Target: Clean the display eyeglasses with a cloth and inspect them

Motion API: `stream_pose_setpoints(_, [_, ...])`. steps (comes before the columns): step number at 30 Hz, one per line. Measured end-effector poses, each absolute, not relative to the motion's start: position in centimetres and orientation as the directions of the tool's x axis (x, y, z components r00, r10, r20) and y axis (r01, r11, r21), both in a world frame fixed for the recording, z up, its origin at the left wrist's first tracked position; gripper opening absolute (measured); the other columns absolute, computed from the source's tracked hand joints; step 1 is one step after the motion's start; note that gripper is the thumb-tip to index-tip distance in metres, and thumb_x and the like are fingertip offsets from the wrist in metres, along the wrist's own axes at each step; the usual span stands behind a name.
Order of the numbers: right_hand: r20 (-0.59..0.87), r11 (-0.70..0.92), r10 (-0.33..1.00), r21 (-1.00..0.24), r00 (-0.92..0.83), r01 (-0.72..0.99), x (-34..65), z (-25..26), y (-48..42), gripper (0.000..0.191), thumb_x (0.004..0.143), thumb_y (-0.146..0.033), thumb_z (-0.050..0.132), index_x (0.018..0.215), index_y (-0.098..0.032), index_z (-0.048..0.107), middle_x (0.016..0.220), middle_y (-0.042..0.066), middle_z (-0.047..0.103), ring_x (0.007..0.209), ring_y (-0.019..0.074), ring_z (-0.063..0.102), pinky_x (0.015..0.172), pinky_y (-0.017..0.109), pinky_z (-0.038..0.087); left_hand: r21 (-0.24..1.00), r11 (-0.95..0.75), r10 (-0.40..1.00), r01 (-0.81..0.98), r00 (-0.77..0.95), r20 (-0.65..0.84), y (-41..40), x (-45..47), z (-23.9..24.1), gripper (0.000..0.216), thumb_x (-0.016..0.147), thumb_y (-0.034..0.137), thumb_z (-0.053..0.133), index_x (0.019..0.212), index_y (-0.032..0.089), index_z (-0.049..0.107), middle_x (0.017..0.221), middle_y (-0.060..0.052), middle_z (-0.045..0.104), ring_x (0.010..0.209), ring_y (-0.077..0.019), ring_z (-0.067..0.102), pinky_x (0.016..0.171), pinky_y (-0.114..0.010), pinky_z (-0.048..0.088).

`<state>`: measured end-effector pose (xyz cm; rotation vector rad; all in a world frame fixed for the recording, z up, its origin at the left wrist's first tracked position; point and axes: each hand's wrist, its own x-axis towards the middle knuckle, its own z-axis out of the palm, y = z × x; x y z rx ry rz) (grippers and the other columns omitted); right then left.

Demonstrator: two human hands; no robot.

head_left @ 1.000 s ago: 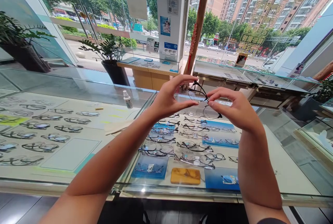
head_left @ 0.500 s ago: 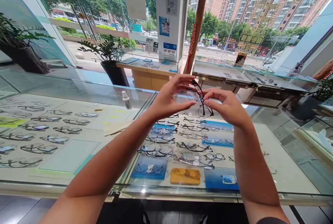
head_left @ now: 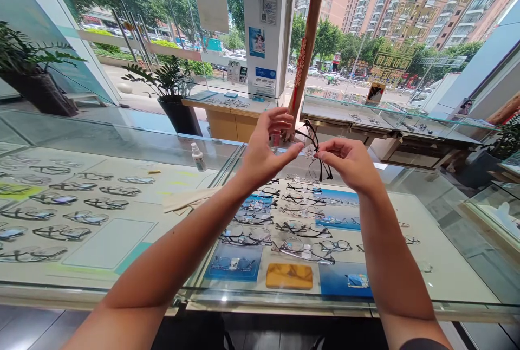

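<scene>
A pair of dark-framed eyeglasses point(head_left: 314, 168) is held above the glass counter in my right hand point(head_left: 345, 163), pinched between thumb and fingers near the middle of the frame. The glasses hang tilted, one lens lower than the other. Close to their left side is my left hand point(head_left: 270, 144), its thumb stretched out and its fingers apart and curved. Nothing shows in its grasp. Below both hands, rows of eyeglasses point(head_left: 296, 227) lie inside the glass display case point(head_left: 442, 263).
A white spray bottle point(head_left: 198, 157) and a cream cloth point(head_left: 189, 200) are on the counter at left. Inside the case lies a yellow-brown glasses case point(head_left: 289, 276). Beyond the counter are a potted plant point(head_left: 179, 111), a wooden pole point(head_left: 307, 49) and more display cases.
My left hand has drawn away from the glasses, its fingers spreading. In my right hand the glasses have turned slightly and now hang from that hand alone.
</scene>
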<state>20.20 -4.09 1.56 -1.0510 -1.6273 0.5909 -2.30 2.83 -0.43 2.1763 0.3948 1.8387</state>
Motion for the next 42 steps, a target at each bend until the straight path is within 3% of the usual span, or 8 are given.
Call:
stream_pose_setpoints(3, [0.543,0.484,0.838,-0.788,0.059,0.38,19.9,1.1,-3.7,0.013,0.08,-0.034,0.081,0.081,-0.021,0.077,0.086,0.004,0.08,0.081,0.0212,0.072,0.084,0.041,0.058,0.347,-0.903,0.372,0.253,0.057,0.926,1.0,-2.2,-0.1,0.016,0.096,0.038,0.079,0.1,0.023,0.076,0.082,-0.002,0.069,0.072,-0.0162,0.061,0.069,-0.033,0.053])
stream_pose_setpoints(6, [0.602,0.499,0.792,-0.732,0.099,0.464,18.6,0.6,-3.7,0.01,0.083,-0.032,0.077,0.083,-0.022,0.076,0.089,0.005,0.081,0.086,0.0236,0.075,0.088,0.043,0.058,0.508,-0.833,0.553,0.22,0.296,0.779,0.1,-2.0,-0.1,0.03,0.101,0.047,0.073,0.087,0.022,0.082,0.06,0.001,0.059,0.055,-0.0131,0.047,0.052,-0.03,0.034])
stream_pose_setpoints(17, [0.752,0.559,0.659,-0.508,0.021,0.655,14.8,-1.3,-4.0,0.014,0.098,-0.028,0.067,0.102,-0.025,0.08,0.124,0.011,0.083,0.121,0.0304,0.076,0.107,0.051,0.056,0.756,-0.639,0.752,0.139,0.315,0.578,3.6,-2.6,-1.0,0.038,0.086,0.057,0.085,0.087,0.019,0.086,0.058,0.002,0.057,0.053,-0.0123,0.042,0.053,-0.028,0.027])
stream_pose_setpoints(20, [0.7,0.535,0.714,-0.534,-0.013,0.655,15.1,-1.1,-4.0,0.015,0.098,-0.03,0.068,0.101,-0.023,0.08,0.119,0.01,0.083,0.113,0.0287,0.076,0.101,0.047,0.056,0.678,-0.677,0.736,0.288,0.293,0.61,4.1,-3.3,-0.5,0.029,0.092,0.045,0.078,0.089,0.017,0.085,0.061,0.001,0.06,0.058,-0.013,0.047,0.057,-0.028,0.031])
stream_pose_setpoints(24, [0.618,0.443,0.786,-0.587,0.022,0.678,16.2,0.1,-4.5,0.027,0.097,-0.037,0.068,0.075,-0.022,0.07,0.07,0.0,0.069,0.066,0.0165,0.06,0.068,0.034,0.045,0.372,-0.703,0.677,0.606,0.408,0.612,5.4,-4.9,0.1,0.023,0.098,0.033,0.069,0.1,0.017,0.085,0.074,-0.002,0.071,0.069,-0.0152,0.059,0.066,-0.029,0.036])
stream_pose_setpoints(30, [0.647,0.434,0.757,-0.608,0.098,0.664,18.0,2.4,-6.2,0.038,0.096,-0.044,0.07,0.066,-0.021,0.064,0.057,-0.005,0.047,0.056,0.0118,0.041,0.059,0.031,0.035,-0.037,-0.609,0.742,0.792,0.586,0.326,10.7,-5.8,-2.5,0.021,0.1,0.031,0.067,0.108,0.024,0.086,0.102,-0.008,0.084,0.095,-0.026,0.074,0.078,-0.031,0.045])
stream_pose_setpoints(35, [0.653,0.462,0.753,-0.61,0.078,0.644,17.8,3.2,-7.5,0.037,0.096,-0.043,0.072,0.067,-0.022,0.064,0.058,-0.005,0.049,0.056,0.0114,0.047,0.06,0.029,0.039,-0.152,-0.589,0.795,0.794,0.603,0.072,14.5,-5.1,-5.9,0.024,0.095,0.022,0.067,0.108,0.022,0.087,0.103,-0.013,0.083,0.1,-0.0295,0.077,0.092,-0.036,0.05])
stream_pose_setpoints(42, [0.655,0.469,0.753,-0.598,0.059,0.65,17.7,3.4,-8.1,0.037,0.097,-0.04,0.072,0.067,-0.022,0.063,0.06,-0.004,0.054,0.056,0.0115,0.048,0.058,0.03,0.039,-0.136,-0.605,0.793,0.785,0.61,-0.005,16.8,-5.4,-9.1,0.023,0.086,0.017,0.072,0.101,0.02,0.089,0.102,-0.016,0.083,0.098,-0.0283,0.077,0.095,-0.035,0.052])
